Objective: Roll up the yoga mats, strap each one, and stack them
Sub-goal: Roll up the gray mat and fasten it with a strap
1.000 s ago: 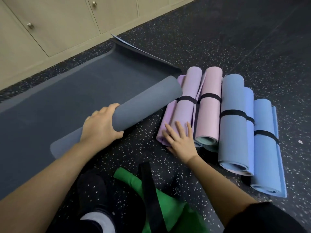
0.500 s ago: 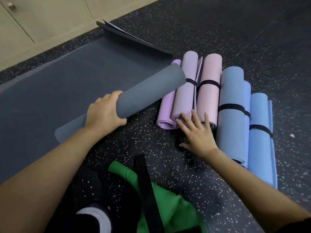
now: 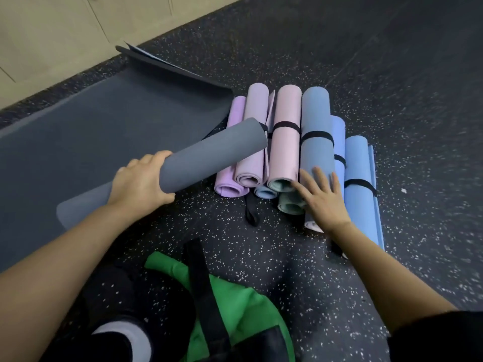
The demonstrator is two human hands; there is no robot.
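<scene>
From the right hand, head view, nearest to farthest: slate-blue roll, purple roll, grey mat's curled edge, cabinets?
1. Slate-blue roll, under right hand.
2. Purple roll, stack's left end.
3. Grey mat's curled edge, back left.
4. Cabinets, behind.

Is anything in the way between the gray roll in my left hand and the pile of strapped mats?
Nothing visible blocks it: the far end of the gray roll overlaps the lilac mats in view. Only the right hand rests on the pile, fingers spread over the near end of the slate-blue roll.

Soft, even indoor light, faint shadows, wide-angle bending at edges, perhaps slight motion blur lower right.
</scene>
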